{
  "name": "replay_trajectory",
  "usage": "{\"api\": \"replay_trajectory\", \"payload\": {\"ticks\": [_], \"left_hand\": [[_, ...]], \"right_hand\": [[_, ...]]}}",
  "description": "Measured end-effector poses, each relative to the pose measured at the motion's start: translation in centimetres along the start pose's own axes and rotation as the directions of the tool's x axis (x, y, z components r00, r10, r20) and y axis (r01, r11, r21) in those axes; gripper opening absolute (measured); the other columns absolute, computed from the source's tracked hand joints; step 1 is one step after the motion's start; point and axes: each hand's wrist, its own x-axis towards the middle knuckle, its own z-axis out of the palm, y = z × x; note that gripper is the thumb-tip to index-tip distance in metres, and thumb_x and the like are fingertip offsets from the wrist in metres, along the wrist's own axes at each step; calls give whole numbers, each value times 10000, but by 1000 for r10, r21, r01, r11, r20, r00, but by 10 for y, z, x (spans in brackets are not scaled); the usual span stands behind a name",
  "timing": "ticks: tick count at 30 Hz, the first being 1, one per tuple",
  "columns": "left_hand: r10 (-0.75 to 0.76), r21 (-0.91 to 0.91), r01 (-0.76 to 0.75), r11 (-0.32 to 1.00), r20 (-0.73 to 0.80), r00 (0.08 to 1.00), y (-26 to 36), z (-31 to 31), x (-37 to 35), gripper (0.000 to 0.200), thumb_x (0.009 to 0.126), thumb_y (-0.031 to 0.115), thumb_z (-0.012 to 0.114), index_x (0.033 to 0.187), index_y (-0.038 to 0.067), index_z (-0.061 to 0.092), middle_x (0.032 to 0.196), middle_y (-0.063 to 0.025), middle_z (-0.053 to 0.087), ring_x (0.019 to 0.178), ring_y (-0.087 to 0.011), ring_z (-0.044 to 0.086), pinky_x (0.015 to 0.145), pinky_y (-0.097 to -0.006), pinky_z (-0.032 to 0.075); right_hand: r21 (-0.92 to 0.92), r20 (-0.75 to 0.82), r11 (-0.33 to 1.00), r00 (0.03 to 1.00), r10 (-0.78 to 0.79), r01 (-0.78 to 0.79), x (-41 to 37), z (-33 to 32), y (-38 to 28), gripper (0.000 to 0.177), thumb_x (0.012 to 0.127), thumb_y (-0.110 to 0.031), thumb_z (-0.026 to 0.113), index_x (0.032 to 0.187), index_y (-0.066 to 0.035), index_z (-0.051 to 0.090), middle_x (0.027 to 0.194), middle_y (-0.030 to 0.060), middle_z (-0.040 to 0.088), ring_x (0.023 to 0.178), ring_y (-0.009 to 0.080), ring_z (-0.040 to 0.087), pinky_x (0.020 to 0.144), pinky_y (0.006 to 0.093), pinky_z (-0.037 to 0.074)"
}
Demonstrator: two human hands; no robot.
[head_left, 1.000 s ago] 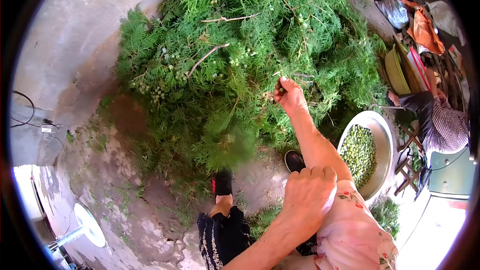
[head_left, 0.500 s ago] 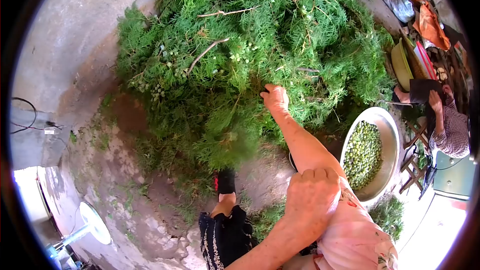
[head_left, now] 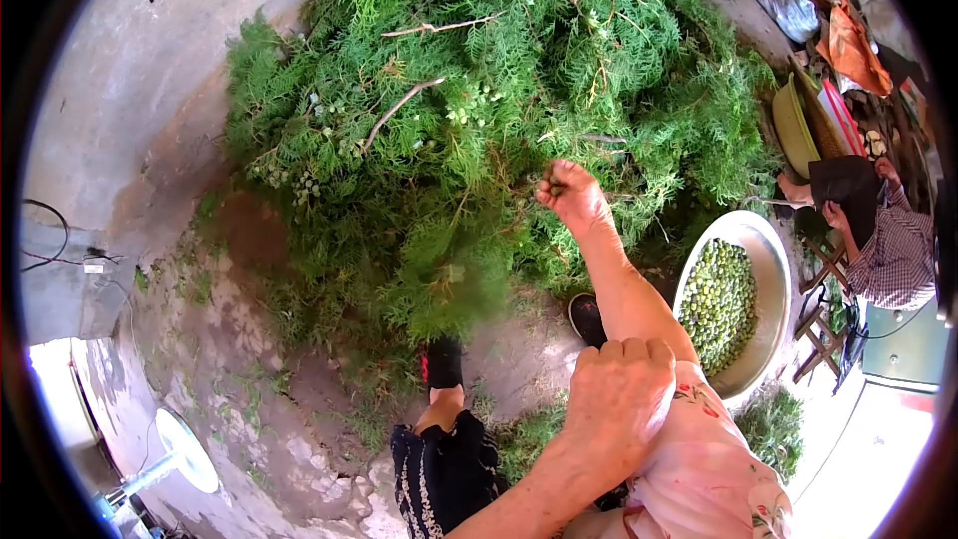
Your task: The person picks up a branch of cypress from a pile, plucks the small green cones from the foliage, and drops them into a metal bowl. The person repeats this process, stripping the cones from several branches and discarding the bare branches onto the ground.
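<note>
My right hand (head_left: 576, 202) is closed over the front of a big heap of green conifer branches (head_left: 449, 120), its curled fingers round what look like small green cones. Closer to me, my left hand (head_left: 621, 394) is a fist seen from the back, in front of my right upper arm; whatever it may hold is hidden. Right of my right forearm stands a wide metal basin (head_left: 773, 279), partly filled with small green cones (head_left: 717, 307). Pale cone clusters (head_left: 474, 105) show among the twigs.
My shoes (head_left: 587, 319) are near the heap's front edge. A co-worker in a checked shirt (head_left: 898, 255) sits at the right, near a yellow-green tub (head_left: 795, 130) and orange cloth (head_left: 851, 48). A white round-topped stand (head_left: 188, 449) is at lower left.
My right hand has shifted slightly right, away from the twigs, and turned so its curled fingers show. The shoe beside my right arm has come into view. The co-worker's arms have moved slightly.
</note>
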Motion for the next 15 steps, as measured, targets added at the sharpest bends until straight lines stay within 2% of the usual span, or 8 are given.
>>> {"api": "replay_trajectory", "payload": {"ticks": [2,4,5,6,9,10,13,15], "left_hand": [[-1,0,1,1000,7,1000,0,2,0,171,649,81,602,808,47,548,680,-72,559,636,-216,582,540,-328,444],[9,-2,-9,1000,17,1000,1,-1,0,161,650,83,603,797,54,545,674,-67,557,626,-214,581,538,-325,442],[14,-2,-14,1000,21,1000,0,-2,0,156,650,85,603,791,57,543,671,-64,556,621,-213,581,537,-324,442],[10,0,-10,1000,16,1000,0,-1,1,150,650,85,603,785,59,542,671,-62,554,615,-211,579,534,-322,440],[0,12,0,1000,3,1000,-1,3,1,134,652,87,601,768,64,539,670,-58,551,602,-205,575,530,-314,436],[-2,19,2,1000,-1,1000,0,4,1,131,652,88,601,764,65,538,671,-57,549,600,-203,574,529,-312,435],[0,35,1,999,-14,1000,0,7,0,128,651,92,600,761,66,538,673,-55,546,597,-198,572,527,-307,431],[8,39,-8,999,-20,1000,0,8,1,131,650,94,601,762,66,539,672,-53,544,597,-196,571,524,-306,428]], "right_hand": [[28,-65,999,997,-30,32,5,-3,1,218,760,-29,583,974,5,603,772,86,605,677,156,577,513,305,459],[-442,-98,895,989,-108,54,5,-9,5,177,788,-75,615,956,-23,628,695,49,587,593,136,540,479,277,438],[-645,-97,762,984,-151,53,6,-10,6,157,802,-97,631,947,-37,641,656,31,578,552,126,522,462,262,427],[-866,-70,489,946,-317,100,12,-16,16,182,776,-94,651,946,-30,655,705,66,636,596,156,580,534,283,476],[-974,144,89,875,-462,207,10,-17,30,220,752,-89,662,961,-19,651,841,112,672,715,208,638,652,305,506],[-974,128,112,888,-442,196,9,-16,34,261,736,-93,672,983,-16,642,919,158,660,831,262,645,750,331,499],[-995,17,79,898,-441,57,6,-4,40,231,723,-136,666,950,-101,651,948,147,633,882,315,603,778,376,475],[-992,47,86,895,-444,95,13,-11,45,272,740,-132,655,1010,-119,636,939,157,634,881,324,601,778,380,476]]}}
